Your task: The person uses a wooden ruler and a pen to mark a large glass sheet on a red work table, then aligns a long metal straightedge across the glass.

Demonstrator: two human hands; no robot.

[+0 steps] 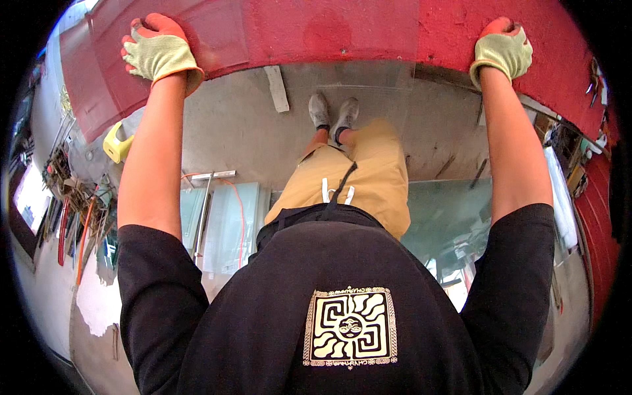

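Note:
Both my hands wear pale knitted gloves with orange-red coated fingers. My left hand [161,52] is closed over the left part of the red-covered worktable [447,33], its fingers curled in. My right hand [503,52] is balled near the table's right front edge. Whatever either hand may grip is hidden under the fingers. A clear sheet, seemingly glass [329,33], lies on the red surface between my hands, and its near edge juts past the table's edge. My left hand is over or beside this sheet; I cannot tell whether it touches it.
A yellow handled object [117,143] is by my left forearm. Leaning glass panes [230,220] stand behind me on the left, with an orange cord and a metal bar. Tools [62,184] crowd the left side. A pale strip [277,89] lies below the table edge.

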